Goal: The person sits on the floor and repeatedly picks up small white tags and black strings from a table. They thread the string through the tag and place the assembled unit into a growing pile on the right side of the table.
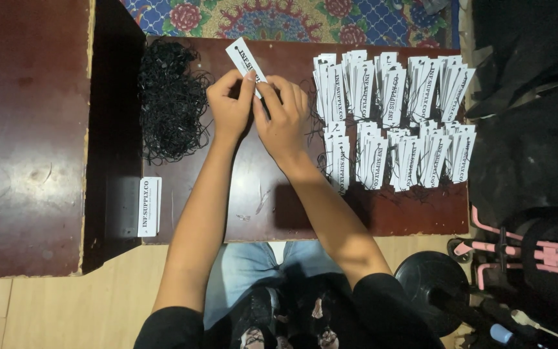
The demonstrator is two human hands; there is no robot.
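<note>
Both hands, left (pixel 229 106) and right (pixel 283 116), pinch the white tag (pixel 243 55) between them.

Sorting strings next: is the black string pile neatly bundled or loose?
Loose. The black string pile lies as a tangled heap on the dark red wooden table, with stray loops spreading at its edges.

Lower end of the white tag (pixel 245 59) is hidden behind the fingers of the left hand (pixel 229 106) and right hand (pixel 283 116) — any cord between them is too small to tell. Pink frame (pixel 537 252) is cut off at the right edge.
</note>
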